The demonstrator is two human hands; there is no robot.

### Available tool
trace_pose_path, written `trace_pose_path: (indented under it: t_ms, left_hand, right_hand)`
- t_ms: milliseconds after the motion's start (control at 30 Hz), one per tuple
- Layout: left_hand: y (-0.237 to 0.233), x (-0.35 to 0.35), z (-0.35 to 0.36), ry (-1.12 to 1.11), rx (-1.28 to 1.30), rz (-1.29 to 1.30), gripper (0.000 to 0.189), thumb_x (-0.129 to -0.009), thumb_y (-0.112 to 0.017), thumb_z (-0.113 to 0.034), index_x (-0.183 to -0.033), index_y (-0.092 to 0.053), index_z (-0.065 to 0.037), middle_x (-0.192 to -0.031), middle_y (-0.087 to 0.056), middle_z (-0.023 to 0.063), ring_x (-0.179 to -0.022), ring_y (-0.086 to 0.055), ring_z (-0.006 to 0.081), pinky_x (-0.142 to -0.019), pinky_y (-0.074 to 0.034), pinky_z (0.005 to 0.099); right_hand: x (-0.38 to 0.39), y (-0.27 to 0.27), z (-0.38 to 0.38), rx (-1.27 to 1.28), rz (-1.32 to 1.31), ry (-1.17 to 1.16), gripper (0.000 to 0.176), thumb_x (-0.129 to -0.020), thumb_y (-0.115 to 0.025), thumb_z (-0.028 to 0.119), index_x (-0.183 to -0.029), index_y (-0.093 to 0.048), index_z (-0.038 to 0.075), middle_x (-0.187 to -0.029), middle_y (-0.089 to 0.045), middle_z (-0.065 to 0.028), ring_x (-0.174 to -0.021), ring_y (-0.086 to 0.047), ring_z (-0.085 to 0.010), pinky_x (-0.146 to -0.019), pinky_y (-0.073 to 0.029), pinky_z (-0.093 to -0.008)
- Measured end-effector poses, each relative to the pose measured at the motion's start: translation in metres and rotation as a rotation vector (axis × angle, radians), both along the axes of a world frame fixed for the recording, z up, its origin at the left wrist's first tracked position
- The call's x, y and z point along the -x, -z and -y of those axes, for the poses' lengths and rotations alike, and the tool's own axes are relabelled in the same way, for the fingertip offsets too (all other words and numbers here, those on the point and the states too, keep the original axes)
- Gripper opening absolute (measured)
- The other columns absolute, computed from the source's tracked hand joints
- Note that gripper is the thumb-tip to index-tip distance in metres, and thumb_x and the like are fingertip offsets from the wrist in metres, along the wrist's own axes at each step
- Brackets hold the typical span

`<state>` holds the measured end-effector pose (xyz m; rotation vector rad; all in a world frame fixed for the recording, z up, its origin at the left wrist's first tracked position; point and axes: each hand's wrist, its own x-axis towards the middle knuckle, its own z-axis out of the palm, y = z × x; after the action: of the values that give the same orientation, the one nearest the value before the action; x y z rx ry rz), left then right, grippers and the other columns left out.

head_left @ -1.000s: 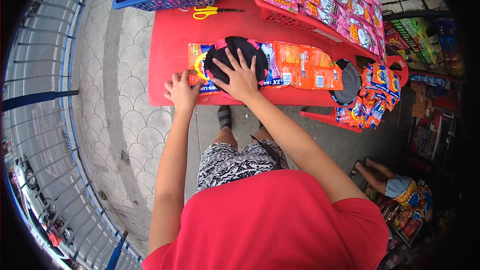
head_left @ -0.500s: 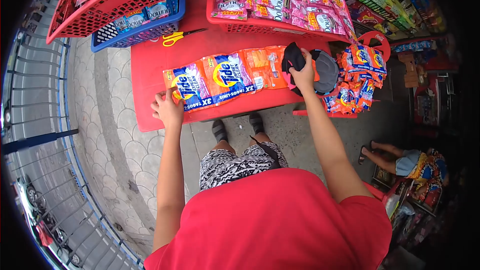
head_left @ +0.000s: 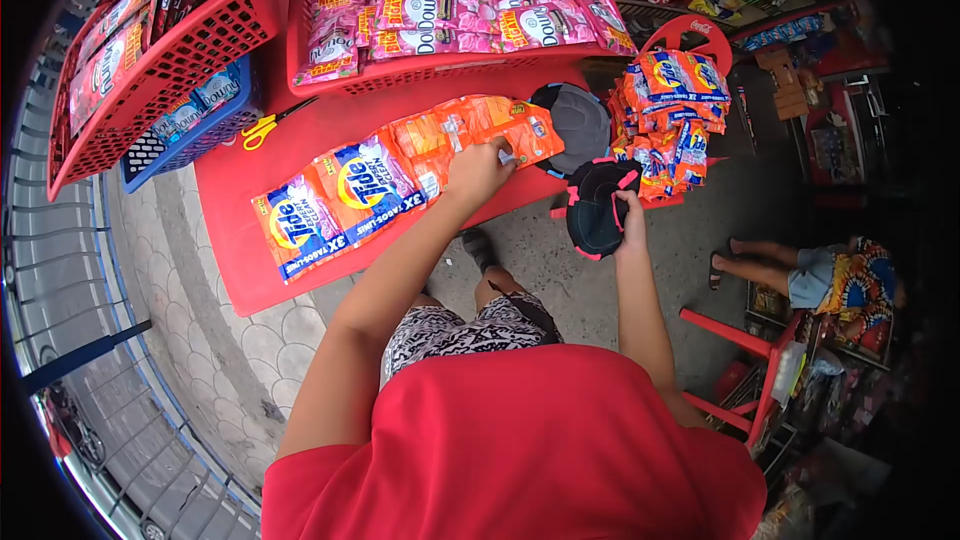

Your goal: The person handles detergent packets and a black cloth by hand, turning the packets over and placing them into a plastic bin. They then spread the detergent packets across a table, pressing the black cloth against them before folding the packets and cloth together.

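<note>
A strip of orange Tide detergent sachets [head_left: 372, 180] stretches across the red table, its right part showing the plainer orange side. My left hand [head_left: 482, 172] has its fingers bent and closed on the strip's lower edge, near the right end. In my right hand [head_left: 631, 223] is a black cap with pink trim [head_left: 598, 205], gripped at its side and held off the table's front edge. Behind it a grey and black cap [head_left: 577, 125] lies on the table, beside the end of the strip. A pile of Tide sachets [head_left: 672, 90] sits just to the right.
At the back stands a red basket [head_left: 430, 70] of pink Downy sachets. To the left are another red basket [head_left: 170, 70] and a blue basket [head_left: 190, 140]. Yellow-handled scissors [head_left: 260, 132] lie near them. A red stool [head_left: 740, 345] and a seated person [head_left: 830, 280] are right.
My left hand has moved right along the strip, from its left end to near its right end. The black cap has come off the table toward me in my right hand. The view has shifted.
</note>
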<state>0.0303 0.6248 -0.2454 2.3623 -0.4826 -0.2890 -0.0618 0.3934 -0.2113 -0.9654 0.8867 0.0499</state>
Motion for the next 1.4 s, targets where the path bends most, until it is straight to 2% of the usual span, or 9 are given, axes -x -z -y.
trace_pose_path:
  t_ms: [167, 433, 533, 700, 767, 967, 1033, 1200, 1400]
  left_hand:
    - [0.018, -0.044, 0.051, -0.145, -0.134, -0.047, 0.048, -0.071, -0.057, -0.028, -0.116, -0.042, -0.021, -0.077, -0.062, 0.0123, -0.068, -0.06, 0.0305, -0.06, -0.047, 0.0413]
    - [0.035, -0.078, 0.041, -0.134, -0.113, 0.145, 0.025, -0.076, -0.049, -0.014, -0.098, -0.06, -0.022, -0.075, -0.061, 0.0136, -0.069, -0.06, 0.0271, -0.061, -0.048, 0.0382]
    - [0.022, -0.064, 0.018, -0.197, 0.683, -0.183, 0.03, -0.078, -0.044, -0.008, -0.105, -0.057, -0.011, -0.075, -0.061, 0.0089, -0.062, -0.06, 0.0155, -0.055, -0.048, 0.0269]
    - [-0.041, -0.01, -0.071, -0.497, 1.263, -0.268, 0.025, -0.079, -0.038, -0.006, -0.097, -0.054, -0.003, -0.087, -0.057, 0.0067, -0.068, -0.056, 0.013, -0.055, -0.046, 0.0208]
    - [-0.047, 0.001, -0.12, -0.692, 1.329, 0.016, 0.024, -0.082, -0.032, -0.013, -0.086, -0.052, -0.002, -0.079, -0.053, 0.0047, -0.067, -0.053, 0.0149, -0.058, -0.046, 0.0227]
    - [-0.028, 0.033, -0.269, -0.468, 1.572, -0.452, 0.031, -0.086, -0.034, -0.032, -0.083, -0.05, -0.006, -0.072, -0.056, 0.0083, -0.063, -0.056, 0.0176, -0.057, -0.048, 0.0301]
    - [-0.054, 0.044, -0.267, -0.939, 1.406, -0.633, 0.038, -0.085, -0.039, -0.04, -0.086, -0.053, -0.005, -0.081, -0.058, 0.0085, -0.069, -0.058, 0.0188, -0.063, -0.049, 0.032]
    - [-0.011, 0.065, -0.284, -0.926, 0.882, -0.474, 0.061, -0.072, -0.059, 0.006, -0.123, -0.031, -0.01, -0.095, -0.057, 0.0128, -0.085, -0.057, 0.0158, -0.071, -0.05, 0.0271]
    - [-0.001, 0.066, -0.29, -0.825, 0.799, -0.255, 0.051, -0.07, -0.055, 0.011, -0.115, -0.048, -0.012, -0.104, -0.048, 0.0118, -0.092, -0.053, 0.017, -0.074, -0.049, 0.0255]
  right_hand:
    - [0.031, 0.004, 0.057, -0.005, 0.003, 0.108, 0.03, -0.069, -0.052, 0.019, -0.093, -0.055, 0.002, -0.084, -0.061, -0.01, -0.076, -0.06, -0.0224, -0.07, -0.049, -0.0322]
    - [0.023, 0.026, 0.089, -0.075, -0.023, 0.121, 0.032, -0.069, -0.054, 0.021, -0.095, -0.056, 0.003, -0.086, -0.061, -0.0105, -0.077, -0.06, -0.0234, -0.071, -0.049, -0.0332]
    - [0.001, 0.017, 0.082, -0.031, -0.091, 0.023, 0.032, -0.069, -0.055, 0.021, -0.096, -0.056, 0.003, -0.086, -0.061, -0.0104, -0.077, -0.06, -0.0229, -0.072, -0.049, -0.033]
    - [-0.035, 0.018, 0.042, 0.017, -0.005, -0.157, 0.036, -0.07, -0.054, 0.016, -0.104, -0.051, 0.004, -0.094, -0.057, -0.0073, -0.085, -0.057, -0.0197, -0.076, -0.046, -0.0312]
    - [-0.044, 0.008, 0.008, 0.2, 0.092, -0.293, 0.045, -0.069, -0.054, 0.014, -0.113, -0.045, 0.004, -0.105, -0.052, -0.0079, -0.095, -0.051, -0.0185, -0.081, -0.041, -0.0284]
    - [-0.053, 0.003, -0.081, 0.334, 0.289, -0.654, 0.052, -0.071, -0.054, 0.014, -0.118, -0.039, 0.001, -0.104, -0.05, -0.0066, -0.097, -0.047, -0.0154, -0.086, -0.035, -0.024]
    - [-0.05, 0.003, -0.106, 0.363, 0.345, -0.718, 0.051, -0.071, -0.054, 0.011, -0.118, -0.039, 0.001, -0.104, -0.05, -0.0065, -0.098, -0.046, -0.0153, -0.087, -0.034, -0.0243]
    - [-0.047, 0.008, -0.145, 0.368, 0.391, -0.85, 0.059, -0.07, -0.053, 0.006, -0.125, -0.032, 0.003, -0.117, -0.043, -0.0086, -0.106, -0.043, -0.0172, -0.091, -0.032, -0.0257]
    - [-0.077, 0.038, -0.192, 0.576, 0.571, -0.695, 0.061, -0.072, -0.05, 0.009, -0.128, -0.027, 0.004, -0.123, -0.039, -0.0141, -0.11, -0.041, -0.0218, -0.093, -0.031, -0.0306]
